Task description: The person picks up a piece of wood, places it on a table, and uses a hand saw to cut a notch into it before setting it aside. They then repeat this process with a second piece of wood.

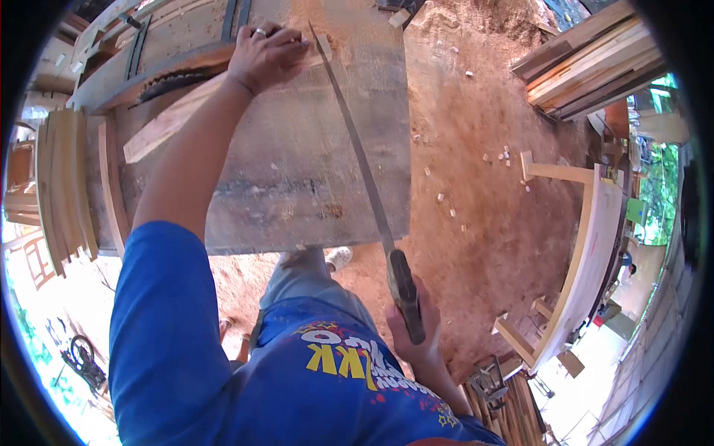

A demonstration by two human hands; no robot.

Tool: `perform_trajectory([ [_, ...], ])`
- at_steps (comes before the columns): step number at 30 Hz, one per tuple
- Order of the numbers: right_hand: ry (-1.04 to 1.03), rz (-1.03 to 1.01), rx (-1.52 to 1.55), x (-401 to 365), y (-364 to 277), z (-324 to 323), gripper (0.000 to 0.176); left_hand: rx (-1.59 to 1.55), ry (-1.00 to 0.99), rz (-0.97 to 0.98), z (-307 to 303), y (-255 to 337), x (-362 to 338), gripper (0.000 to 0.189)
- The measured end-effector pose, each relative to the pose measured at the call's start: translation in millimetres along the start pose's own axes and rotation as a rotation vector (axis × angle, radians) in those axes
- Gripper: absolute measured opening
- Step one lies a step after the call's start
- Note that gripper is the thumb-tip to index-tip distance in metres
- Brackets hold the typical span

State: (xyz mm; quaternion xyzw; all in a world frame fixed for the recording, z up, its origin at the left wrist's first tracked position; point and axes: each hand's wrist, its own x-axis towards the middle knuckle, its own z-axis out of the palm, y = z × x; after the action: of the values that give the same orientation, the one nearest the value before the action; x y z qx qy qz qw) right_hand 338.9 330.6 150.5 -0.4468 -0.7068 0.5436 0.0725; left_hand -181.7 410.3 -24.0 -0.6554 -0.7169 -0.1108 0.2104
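My right hand (416,320) is closed round the dark handle of a handsaw (359,149). The saw's long narrow blade reaches away across the workbench (297,171), its tip near the end of a wooden piece (160,132). My left hand (268,56), with a ring on one finger, grips this pale piece from above close to the blade. The piece lies slantwise on the bench, partly covered by my forearm. Whether the teeth are inside a cut cannot be made out. Sawdust (335,22) lies round the blade's tip.
Stacked planks (63,186) stand left of the bench, and more lumber (595,67) lies at the far right. Small wood offcuts (440,197) are scattered over the reddish dirt floor (476,253). A long wooden frame (584,253) stands on the right.
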Motion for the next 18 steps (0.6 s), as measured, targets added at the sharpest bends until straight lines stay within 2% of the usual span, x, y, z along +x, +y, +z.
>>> perform_trajectory([
  [2,-0.004,-0.091,0.037,58.6,4.9,16.8,0.060,-0.010,0.000,0.003,-1.3,4.1,-3.2,0.040],
  [4,0.067,-0.264,0.078,154.2,0.2,52.1,0.057,-0.033,0.035,0.009,-1.1,1.3,0.6,0.044],
  [6,0.047,-0.221,0.072,232.1,-28.8,72.1,0.050,-0.045,0.024,0.005,-4.8,6.4,1.2,0.042],
  [8,0.032,-0.216,0.073,258.6,-55.0,81.2,0.047,-0.031,0.012,0.009,-11.6,6.0,3.3,0.042],
  [10,0.041,-0.242,0.067,253.6,-61.5,78.0,0.047,-0.017,-0.010,0.003,-9.7,4.2,1.0,0.042],
  [13,0.083,-0.262,0.073,186.9,-34.1,62.9,0.047,-0.002,0.013,0.007,-8.3,2.1,8.6,0.041],
  [15,0.060,-0.198,0.110,119.1,0.2,49.3,0.050,-0.007,0.022,0.010,-7.6,7.0,1.0,0.040],
  [18,-0.014,0.047,0.014,10.7,14.8,13.0,0.062,-0.025,0.048,0.016,-3.5,3.1,-1.4,0.039],
])
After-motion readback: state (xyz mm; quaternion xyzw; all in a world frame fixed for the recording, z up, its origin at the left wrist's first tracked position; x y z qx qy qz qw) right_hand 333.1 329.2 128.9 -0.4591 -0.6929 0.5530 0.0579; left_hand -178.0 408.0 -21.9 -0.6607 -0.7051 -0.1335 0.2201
